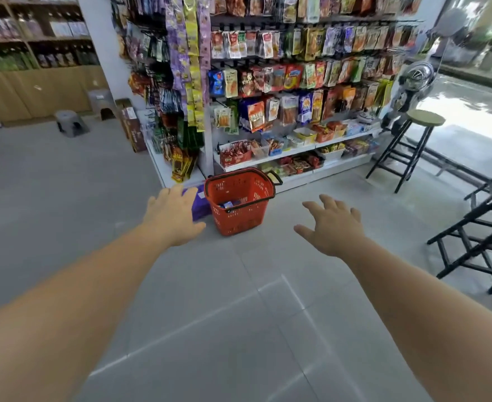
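Grey floor [65, 181] carries the red basket [239, 220], upright before the snack rack [282, 82], with packets [229, 204] inside. Left hand [171, 216] and right hand [333, 227] are spread wide, empty and short of it. Likely light, rigid plastic; grip the black handle [276, 177].

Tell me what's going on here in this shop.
A person stretches both bare arms toward a red shopping basket standing on the floor before the snack shelves. The left hand and right hand are open and hold nothing. The basket has a few packets inside.
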The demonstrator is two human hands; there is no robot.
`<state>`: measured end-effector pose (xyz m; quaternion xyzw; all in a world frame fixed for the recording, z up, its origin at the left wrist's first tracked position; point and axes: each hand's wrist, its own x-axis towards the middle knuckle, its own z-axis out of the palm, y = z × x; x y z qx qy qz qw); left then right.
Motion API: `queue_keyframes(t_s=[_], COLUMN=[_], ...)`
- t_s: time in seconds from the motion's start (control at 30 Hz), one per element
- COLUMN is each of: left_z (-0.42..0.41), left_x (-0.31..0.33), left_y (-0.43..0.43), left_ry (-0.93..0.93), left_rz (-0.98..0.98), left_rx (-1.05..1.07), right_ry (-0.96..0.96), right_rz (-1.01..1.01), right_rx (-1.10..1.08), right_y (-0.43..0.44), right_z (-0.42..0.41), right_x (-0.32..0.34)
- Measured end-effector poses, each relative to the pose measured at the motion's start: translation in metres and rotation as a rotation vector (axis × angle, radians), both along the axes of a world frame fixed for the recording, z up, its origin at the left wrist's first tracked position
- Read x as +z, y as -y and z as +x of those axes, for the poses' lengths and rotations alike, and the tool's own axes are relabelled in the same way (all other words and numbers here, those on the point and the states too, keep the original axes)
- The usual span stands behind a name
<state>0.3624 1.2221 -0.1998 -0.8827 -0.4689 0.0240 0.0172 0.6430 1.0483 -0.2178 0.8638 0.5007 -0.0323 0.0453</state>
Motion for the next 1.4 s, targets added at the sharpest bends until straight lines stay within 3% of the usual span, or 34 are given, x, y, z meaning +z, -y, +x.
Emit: queue_keyframes(t_s=[0.3, 0.6, 0.93, 1.17, 1.4], left_z=[0.148, 0.293, 0.430, 0.494, 0.531], left_x=[-0.049, -0.100, -0.175, -0.215, -0.240], left_y=[-0.159, -0.280, -0.442, -0.601, -0.676], left_ry=[-0.005, -0.015, 0.023, 0.054, 0.097], left_rz=[-0.073, -0.230, -0.382, -0.513, -0.564], left_rx=[-0.059, 0.135, 0.233, 0.373, 0.596], right_ry=[-0.084, -0.206, -0.273, -0.254, -0.255], right_rz=[-0.041, -0.178, -0.327, -0.439, -0.556], right_rx=[-0.053, 0.054, 0.195, 0.274, 0.535], right_y=[-0.146, -0.306, -0.500, -0.660, -0.812], right_z=[0.143, 0.312, 0.442, 0.527, 0.570], right_x=[-0.048, -0.090, -0.143, -0.164, -0.197])
